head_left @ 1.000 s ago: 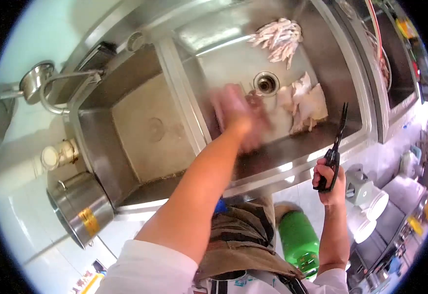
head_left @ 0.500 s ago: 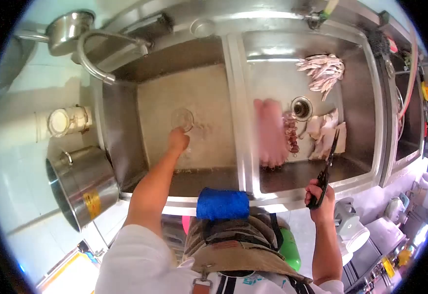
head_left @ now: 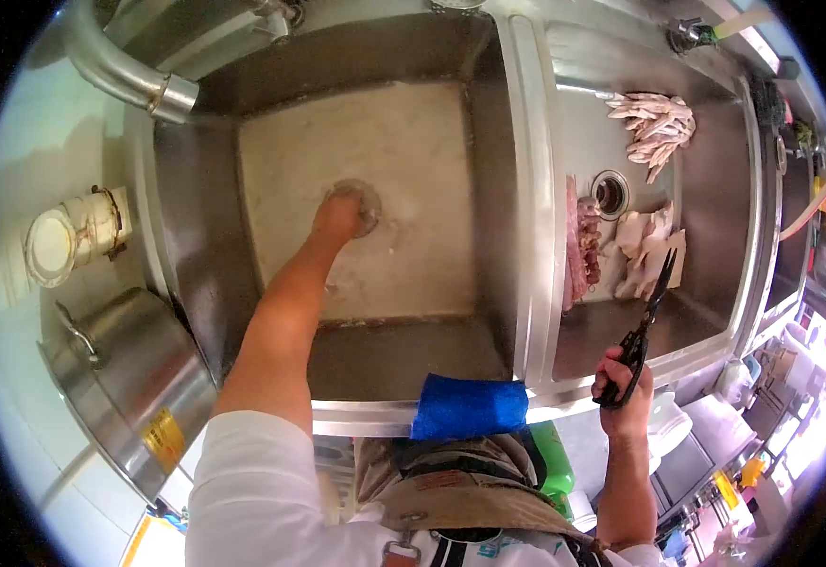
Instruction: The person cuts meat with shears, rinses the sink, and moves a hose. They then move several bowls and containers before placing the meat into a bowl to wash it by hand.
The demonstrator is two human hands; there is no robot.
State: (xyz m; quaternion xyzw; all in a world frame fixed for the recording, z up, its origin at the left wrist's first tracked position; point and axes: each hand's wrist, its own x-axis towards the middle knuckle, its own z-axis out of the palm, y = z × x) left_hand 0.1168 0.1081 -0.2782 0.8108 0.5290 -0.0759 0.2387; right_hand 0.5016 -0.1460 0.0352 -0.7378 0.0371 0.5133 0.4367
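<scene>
Person is wearing a white short-sleeved shirt point(head_left: 252, 482), teal lettering point(head_left: 491, 548) showing at the chest. Brown apron point(head_left: 498, 506) is covering the front, dark straps point(head_left: 449, 552) running over the shirt, silver metal clip point(head_left: 403, 546) hanging by a reddish-brown tab point(head_left: 398, 560).

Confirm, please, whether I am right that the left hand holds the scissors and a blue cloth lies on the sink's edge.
Not the left hand: the head view shows the right hand holding the scissors; the blue cloth does lie there.
</scene>
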